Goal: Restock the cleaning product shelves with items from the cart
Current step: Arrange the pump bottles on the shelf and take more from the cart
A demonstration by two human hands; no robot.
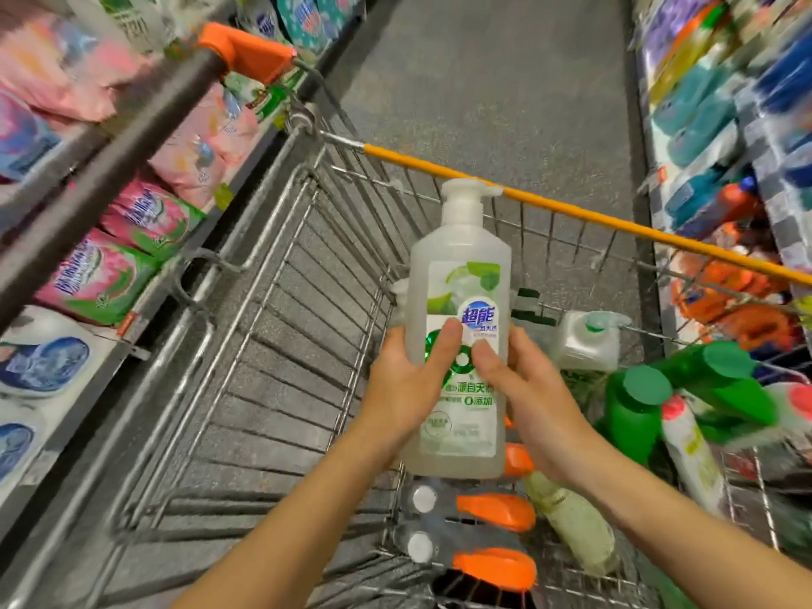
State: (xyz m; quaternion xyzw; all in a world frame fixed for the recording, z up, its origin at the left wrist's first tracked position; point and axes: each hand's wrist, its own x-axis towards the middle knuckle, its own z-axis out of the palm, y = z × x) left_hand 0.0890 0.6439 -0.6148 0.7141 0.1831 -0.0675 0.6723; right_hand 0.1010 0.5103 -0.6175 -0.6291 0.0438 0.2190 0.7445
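In the head view, both hands hold a clear pump bottle (459,274) upright in the air over the middle of the wire cart (263,345), short of its far orange-trimmed rim. The left hand (404,384) and the right hand (531,402) clasp the lower half from either side. Each thumb presses flat on the front label, and the other fingers curl behind the bottle, mostly hidden. Green bottles (637,415) and orange-capped bottles (496,512) lie along the cart's right side, and pink bags (101,279) fill the left shelves (132,323). Because the grip sits low on smooth plastic, the bottle could tip or slip onto the stock below, and its pump spout might snag a shelf edge
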